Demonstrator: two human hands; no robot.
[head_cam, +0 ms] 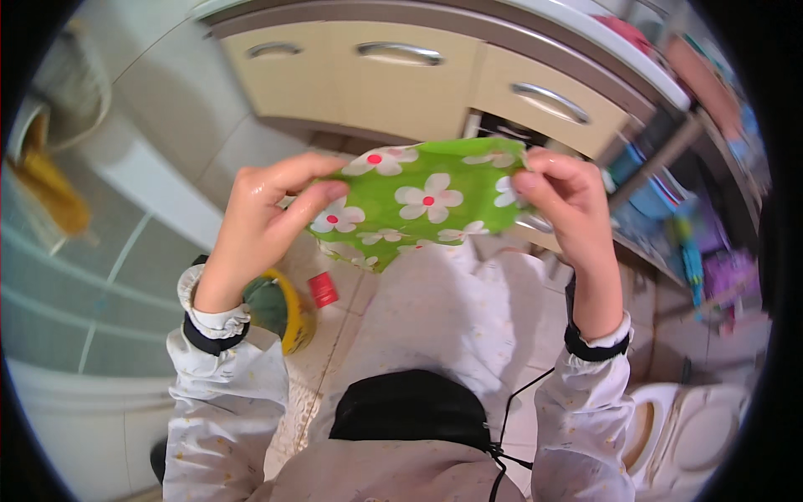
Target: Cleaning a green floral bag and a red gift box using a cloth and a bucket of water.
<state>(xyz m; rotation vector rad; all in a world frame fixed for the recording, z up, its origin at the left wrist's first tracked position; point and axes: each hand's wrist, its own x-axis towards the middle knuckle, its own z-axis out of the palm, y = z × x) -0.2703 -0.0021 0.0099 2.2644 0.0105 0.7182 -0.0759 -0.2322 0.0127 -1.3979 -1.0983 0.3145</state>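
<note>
A green piece of thin material with white flowers [433,194] is stretched between my hands, its lower left part hanging in a fold. My left hand [270,216] pinches its left edge between thumb and fingers. At the upper right corner, my right hand [564,197] pinches it the same way. Both hands look wet. Whether the material is cloth or plastic, I cannot tell.
Cream cabinets with metal handles [401,81] stand ahead under a white countertop [533,19]. A yellow bin [298,314] and a red packet [323,289] are on the tiled floor at left. Shelves with blue and purple items [728,276] are at right, above a toilet [652,427].
</note>
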